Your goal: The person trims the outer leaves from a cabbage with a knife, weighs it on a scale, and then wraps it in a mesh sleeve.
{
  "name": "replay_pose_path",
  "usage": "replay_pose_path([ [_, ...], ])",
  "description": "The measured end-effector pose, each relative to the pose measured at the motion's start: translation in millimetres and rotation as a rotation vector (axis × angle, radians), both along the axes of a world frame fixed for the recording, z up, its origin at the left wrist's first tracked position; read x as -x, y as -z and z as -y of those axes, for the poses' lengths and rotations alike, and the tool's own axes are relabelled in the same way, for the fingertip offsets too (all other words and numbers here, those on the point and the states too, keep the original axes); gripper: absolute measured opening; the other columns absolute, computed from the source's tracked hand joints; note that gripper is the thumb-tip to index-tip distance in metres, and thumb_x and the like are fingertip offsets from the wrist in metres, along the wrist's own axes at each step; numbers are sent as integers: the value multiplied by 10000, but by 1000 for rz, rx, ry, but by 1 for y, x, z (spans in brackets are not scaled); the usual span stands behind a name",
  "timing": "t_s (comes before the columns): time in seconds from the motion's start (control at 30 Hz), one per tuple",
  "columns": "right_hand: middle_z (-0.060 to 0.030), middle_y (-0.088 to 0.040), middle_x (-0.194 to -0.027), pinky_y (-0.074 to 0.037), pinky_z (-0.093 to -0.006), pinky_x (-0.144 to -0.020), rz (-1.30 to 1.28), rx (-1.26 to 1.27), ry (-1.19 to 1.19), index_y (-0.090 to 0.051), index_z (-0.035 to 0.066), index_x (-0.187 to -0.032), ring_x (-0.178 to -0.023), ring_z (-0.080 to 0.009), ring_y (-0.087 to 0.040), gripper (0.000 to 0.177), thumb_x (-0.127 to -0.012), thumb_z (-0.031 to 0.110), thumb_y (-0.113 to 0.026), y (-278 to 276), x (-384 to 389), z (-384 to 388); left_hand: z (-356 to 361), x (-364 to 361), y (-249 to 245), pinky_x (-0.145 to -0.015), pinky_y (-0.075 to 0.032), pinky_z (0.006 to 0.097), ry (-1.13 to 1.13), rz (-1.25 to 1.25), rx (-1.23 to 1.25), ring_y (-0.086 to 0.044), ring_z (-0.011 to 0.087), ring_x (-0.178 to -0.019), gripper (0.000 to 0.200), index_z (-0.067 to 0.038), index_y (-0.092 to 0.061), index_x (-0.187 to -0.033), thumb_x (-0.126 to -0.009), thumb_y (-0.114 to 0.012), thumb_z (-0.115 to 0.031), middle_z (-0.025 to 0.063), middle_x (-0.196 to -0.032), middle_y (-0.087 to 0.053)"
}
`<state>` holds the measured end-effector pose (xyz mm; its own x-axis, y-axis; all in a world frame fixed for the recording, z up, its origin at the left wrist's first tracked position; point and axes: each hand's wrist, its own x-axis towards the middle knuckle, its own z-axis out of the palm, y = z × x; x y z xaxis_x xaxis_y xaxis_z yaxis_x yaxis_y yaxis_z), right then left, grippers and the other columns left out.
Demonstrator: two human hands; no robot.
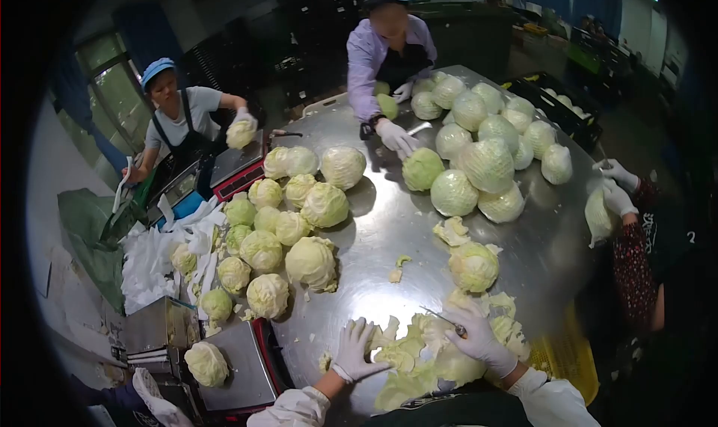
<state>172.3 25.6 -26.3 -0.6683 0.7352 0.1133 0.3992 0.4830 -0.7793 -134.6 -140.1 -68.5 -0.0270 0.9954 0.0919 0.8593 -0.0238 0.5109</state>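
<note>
My left hand (357, 352), in a white glove, lies with spread fingers on the metal table (374, 277), beside loose cabbage leaves (404, 352). My right hand (480, 339), also gloved, is closed round the handle of a knife (446, 321), whose blade points up and left. Just below that hand is a pale cabbage (458, 366), partly hidden by it, with leaves around it. A trimmed cabbage (473, 267) sits further up the table, next to some torn leaves (452, 231).
Unwrapped cabbages (310, 263) cover the table's left part; wrapped ones (488, 165) are piled at the back right. A scale (239, 367) holds one cabbage. A yellow crate (572, 360) stands at lower right. Co-workers' gloved hands (396, 137) reach in from the far side and right.
</note>
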Motion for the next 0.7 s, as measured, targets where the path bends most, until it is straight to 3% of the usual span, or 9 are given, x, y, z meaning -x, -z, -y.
replay_pose_path([
  [0.03,-110,-611,-1394,-304,-524,-1141,90,-221,-7,-674,164,-1313,-1303,-378,-505,436,-909,328,-671,-8,-9,-4,5,-23,-6,-1146,-201,683,11,12,26,-301,586,-1383,1184,-62,-390,-1538,-663,-757,-771,323,-1536,-327],
  [0.1,-95,-593,-1421,-250,-564,-1160,171,-189,27,-657,165,-1330,-1352,-408,-435,435,-935,347,-639,5,-19,-6,10,-62,11,-1138,-185,705,80,72,0,-292,590,-1388,1260,-44,-369,-1542,-617,-776,-795,343,-1540,-291],
  [0.2,-70,-601,-1411,-234,-566,-1160,200,-129,-17,-613,171,-1382,-1344,-339,-454,462,-967,372,-580,27,-41,-4,0,-122,8,-1110,-189,747,109,-71,84,-279,587,-1404,1286,-19,-368,-1533,-601,-783,-802,362,-1531,-284],
  [0.37,-141,-669,-1285,-395,-426,-1095,23,5,155,-677,84,-1276,-1226,-311,-578,429,-891,274,-666,46,-113,7,-40,-210,39,-1124,-197,733,253,22,-71,-255,575,-1433,1223,26,-362,-1519,-675,-762,-763,358,-1531,-300],
  [0.5,-173,-710,-1168,-499,-423,-987,20,-69,450,-718,45,-1170,-1112,-363,-652,392,-799,172,-701,58,-222,10,-92,-282,33,-1208,-196,613,630,93,14,-202,545,-1480,1075,-27,-311,-1568,-767,-776,-572,315,-1568,-302],
  [0.57,-185,-708,-1138,-504,-436,-967,92,58,668,-727,35,-1122,-1082,-380,-648,352,-774,61,-677,62,-279,27,-109,-312,20,-1188,-280,558,799,191,-56,-317,511,-1439,984,-72,-336,-1571,-800,-771,-501,309,-1589,-292],
  [0.63,-179,-718,-1122,-512,-427,-964,273,-135,704,-725,19,-1113,-1072,-376,-651,346,-774,2,-654,57,-319,41,-116,-319,-1,-1176,-336,495,871,502,346,-388,433,-1424,906,-125,-326,-1588,-844,-762,-402,249,-1592,-336],
  [0.67,-178,-684,-1220,-502,-408,-989,230,-182,721,-721,15,-1107,-1143,-358,-623,330,-789,-20,-641,61,-334,46,-111,-313,0,-1144,-390,456,799,548,94,-473,387,-1362,795,-103,-391,-1556,-878,-742,-325,213,-1546,-422],
  [0.7,-179,-610,-1344,-480,-394,-1030,106,-70,900,-704,3,-1129,-1235,-340,-567,339,-804,-54,-625,83,-345,56,-112,-296,-2,-1144,-390,456,749,535,76,-473,387,-1362,795,-103,-391,-1556,-878,-742,-325,213,-1546,-422],
])
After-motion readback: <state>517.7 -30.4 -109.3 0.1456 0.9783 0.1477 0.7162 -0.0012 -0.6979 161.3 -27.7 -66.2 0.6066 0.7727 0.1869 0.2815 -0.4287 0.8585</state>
